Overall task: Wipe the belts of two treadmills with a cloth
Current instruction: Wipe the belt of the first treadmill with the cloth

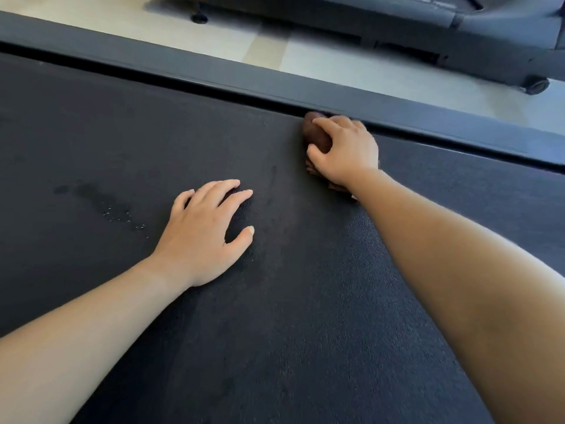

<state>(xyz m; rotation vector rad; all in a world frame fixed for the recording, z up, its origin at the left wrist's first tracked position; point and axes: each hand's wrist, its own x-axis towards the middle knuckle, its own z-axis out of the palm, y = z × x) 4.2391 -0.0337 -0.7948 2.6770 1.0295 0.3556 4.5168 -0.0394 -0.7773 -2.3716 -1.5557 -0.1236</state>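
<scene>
Black belt [305, 332], cloth [318, 136] at its edge; pale floor [336, 65].

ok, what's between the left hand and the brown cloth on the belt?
Head view: only bare black treadmill belt, with a faint darker streak, between the left hand and the bunched brown cloth that the right hand grips.

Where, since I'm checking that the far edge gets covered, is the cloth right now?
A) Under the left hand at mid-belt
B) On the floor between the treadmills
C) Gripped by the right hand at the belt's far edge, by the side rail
C: the right hand grips the brown cloth on the belt right beside the side rail, while the left hand rests flat and holds nothing.
</scene>
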